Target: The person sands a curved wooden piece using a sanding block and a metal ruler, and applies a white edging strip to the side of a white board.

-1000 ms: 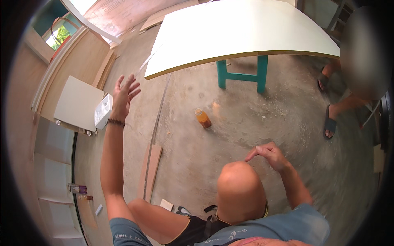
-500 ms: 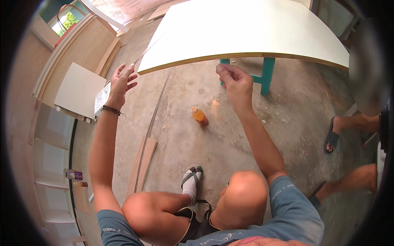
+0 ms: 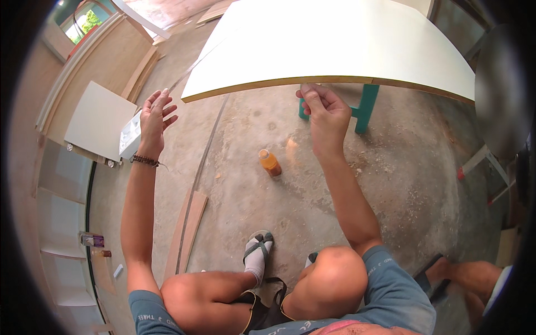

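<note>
A large white board with a brown edge lies raised in front of me on a green trestle. My left hand is up beside the board's near left corner, fingers spread and holding nothing. Just below the near edge is my right hand, its fingers curled and the thumb pressed toward them. Its thumb tip is close to the edge; I cannot tell whether it touches. Anything pinched there is too small or hidden. On the floor between my forearms stands an orange bottle.
Wood strips lie on the floor left of my feet. Farther left are a white panel, a white box and a shelved cabinet. Another person's leg is at the lower right, near a metal stand.
The other person's legs have shifted toward the lower right, uncovering the metal stand. My right thumb is nearer the board's edge. My left hand stays open, and the view has shifted slightly.
</note>
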Available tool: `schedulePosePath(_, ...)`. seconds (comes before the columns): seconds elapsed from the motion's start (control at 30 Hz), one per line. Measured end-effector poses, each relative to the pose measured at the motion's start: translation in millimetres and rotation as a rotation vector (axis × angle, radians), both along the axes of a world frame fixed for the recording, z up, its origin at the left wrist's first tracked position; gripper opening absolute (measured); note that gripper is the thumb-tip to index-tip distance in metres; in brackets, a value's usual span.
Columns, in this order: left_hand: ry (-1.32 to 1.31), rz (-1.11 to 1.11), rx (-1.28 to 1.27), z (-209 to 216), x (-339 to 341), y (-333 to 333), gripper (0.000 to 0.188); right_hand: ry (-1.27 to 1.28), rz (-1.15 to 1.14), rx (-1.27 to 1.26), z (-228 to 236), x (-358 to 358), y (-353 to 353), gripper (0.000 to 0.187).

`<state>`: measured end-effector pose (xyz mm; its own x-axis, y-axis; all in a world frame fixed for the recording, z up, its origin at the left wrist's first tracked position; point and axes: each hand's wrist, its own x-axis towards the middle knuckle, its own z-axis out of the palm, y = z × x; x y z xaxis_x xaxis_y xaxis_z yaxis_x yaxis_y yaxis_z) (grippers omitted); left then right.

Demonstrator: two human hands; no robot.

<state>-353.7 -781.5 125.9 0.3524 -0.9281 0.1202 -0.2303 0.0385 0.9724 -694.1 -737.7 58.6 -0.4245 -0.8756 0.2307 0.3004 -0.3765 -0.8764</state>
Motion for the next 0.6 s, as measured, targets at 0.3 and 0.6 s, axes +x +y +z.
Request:
schedulePosePath(0.3,-0.011,-0.044,-0.14,-10,-1,1,0.047,0.002,-0.012,0.01,4,1,-1,0.016)
schedulePosePath(0.6,0.254,-0.078,-0.418,-3,0,3,0.028,-0.088,0.068,0.043,-8,-5,4,0.016)
